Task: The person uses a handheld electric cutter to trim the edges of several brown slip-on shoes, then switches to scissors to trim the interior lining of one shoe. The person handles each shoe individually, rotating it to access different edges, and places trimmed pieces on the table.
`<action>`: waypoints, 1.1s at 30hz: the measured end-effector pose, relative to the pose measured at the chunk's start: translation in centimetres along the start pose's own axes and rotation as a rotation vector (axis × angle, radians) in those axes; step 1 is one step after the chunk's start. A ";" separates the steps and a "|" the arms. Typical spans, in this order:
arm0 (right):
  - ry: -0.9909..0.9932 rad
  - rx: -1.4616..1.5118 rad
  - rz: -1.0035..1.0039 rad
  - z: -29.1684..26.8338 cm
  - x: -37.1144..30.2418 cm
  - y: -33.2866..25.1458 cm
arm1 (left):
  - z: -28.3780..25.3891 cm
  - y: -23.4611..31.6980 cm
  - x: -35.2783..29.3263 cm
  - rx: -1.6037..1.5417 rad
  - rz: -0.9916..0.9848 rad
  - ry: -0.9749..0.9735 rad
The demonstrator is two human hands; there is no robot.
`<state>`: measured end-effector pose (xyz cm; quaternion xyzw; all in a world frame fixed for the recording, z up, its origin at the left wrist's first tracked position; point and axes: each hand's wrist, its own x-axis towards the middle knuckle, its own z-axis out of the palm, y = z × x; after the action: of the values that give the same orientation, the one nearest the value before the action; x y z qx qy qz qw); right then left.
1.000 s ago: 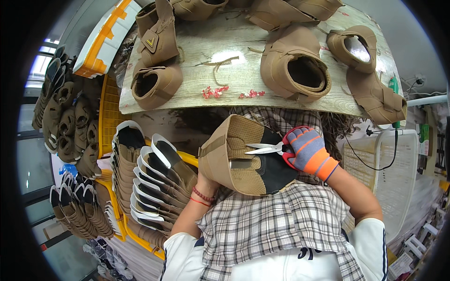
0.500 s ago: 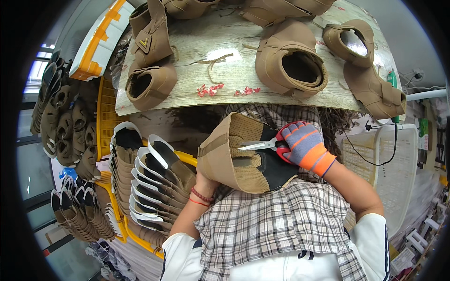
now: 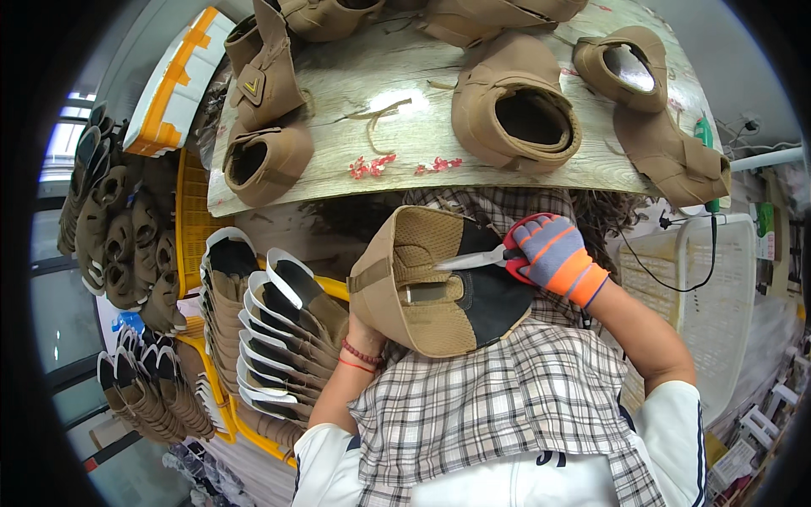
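A brown shoe upper (image 3: 432, 331) with a mesh lining and a black inner part lies tilted above my lap, its hollow side facing me. My left hand (image 3: 365, 336) supports it from the left, with the fingers hidden behind it. In my right hand (image 3: 553, 258), which wears a grey and orange glove, is a pair of scissors (image 3: 476, 260) with red handles. Their blades reach into the upper, over the lining beside a strap-like strip. Whether the blade tips touch the material I cannot tell.
Several brown shoe uppers, among them one large piece (image 3: 515, 110), stand on the wood-pattern table (image 3: 338, 177) ahead. Scraps of thread and red bits lie there too. Nested uppers (image 3: 291, 338) fill a yellow basket at left. At right stands a white plastic crate (image 3: 714, 313).
The shoe upper has shifted slightly left and turned, showing more of its inside. The scissors have followed it only a little, and their blades look closer together. The whole view has moved slightly.
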<state>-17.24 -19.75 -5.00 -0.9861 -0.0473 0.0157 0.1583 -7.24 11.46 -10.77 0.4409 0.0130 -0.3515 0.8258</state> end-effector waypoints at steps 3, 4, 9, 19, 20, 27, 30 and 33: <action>-0.037 -0.043 0.086 -0.2 0.0 -0.1 | 0.3 0.5 0.0 0.181 0.010 0.215; 0.005 -0.013 0.108 0.3 -0.3 0.2 | -0.3 0.4 0.2 0.124 0.006 0.188; 0.081 0.005 0.043 -0.7 0.7 -1.2 | -1.1 1.2 0.8 -0.084 -0.159 0.287; 0.061 -0.027 0.023 1.2 1.9 -0.9 | 0.4 1.2 0.8 -0.212 -0.168 0.432; 0.074 -0.016 0.025 1.3 1.8 -0.8 | 0.4 1.1 0.8 -0.219 -0.169 0.418; 0.105 -0.071 0.028 2.0 1.5 -1.1 | 0.8 1.1 1.0 -0.245 -0.177 0.404; 0.101 -0.126 0.049 2.0 1.3 -1.5 | 0.8 1.2 1.1 -0.273 -0.191 0.421; 0.051 -0.148 0.077 2.4 1.2 -1.6 | 0.4 1.0 1.1 -0.279 -0.182 0.429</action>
<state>-16.31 -17.34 -6.80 -0.9963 -0.0061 -0.0068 0.0854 -5.94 10.97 -10.17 0.3845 0.2757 -0.3176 0.8218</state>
